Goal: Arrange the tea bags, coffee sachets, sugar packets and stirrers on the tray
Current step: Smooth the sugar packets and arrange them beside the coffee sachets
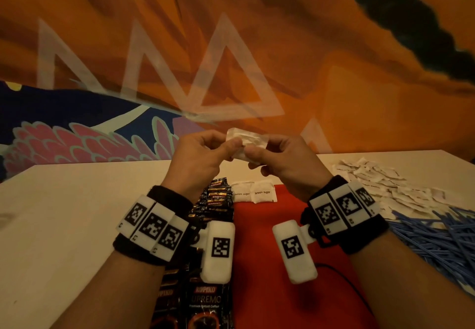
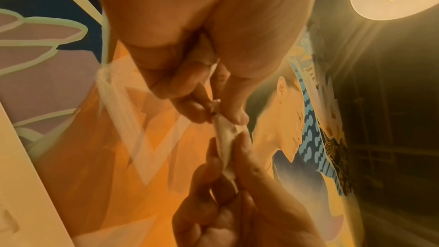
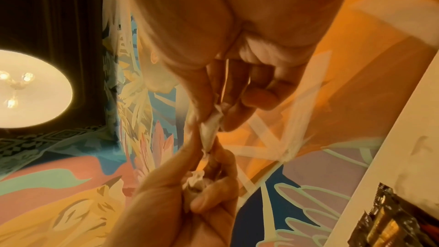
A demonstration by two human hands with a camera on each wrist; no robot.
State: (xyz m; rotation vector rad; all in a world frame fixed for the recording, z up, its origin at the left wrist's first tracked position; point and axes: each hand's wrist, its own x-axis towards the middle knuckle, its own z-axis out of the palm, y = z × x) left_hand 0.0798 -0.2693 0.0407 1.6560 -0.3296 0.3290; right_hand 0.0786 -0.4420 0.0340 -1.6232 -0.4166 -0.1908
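We hold one white sugar packet (image 1: 247, 141) raised above the table (image 1: 64, 213), our left hand (image 1: 203, 156) pinching its 9 o'clock end, our right hand (image 1: 280, 161) its 3 o'clock end. Below lies the red tray (image 1: 267, 225), with coffee sachets (image 1: 218, 195) at 9 o'clock and two brown sugar packets (image 1: 254, 193) at 12; blue stirrers (image 1: 437, 238) pile at 3 o'clock

Head: my camera looks forward and down over both wrists at the bench (image 1: 77, 200).
Left wrist: close along the left hand (image 2: 190, 35), facing up to the mural (image 2: 142, 157).
Right wrist: likewise, along the right hand (image 3: 237, 25).
Shared: the packet (image 1: 246, 139) pinched between them.
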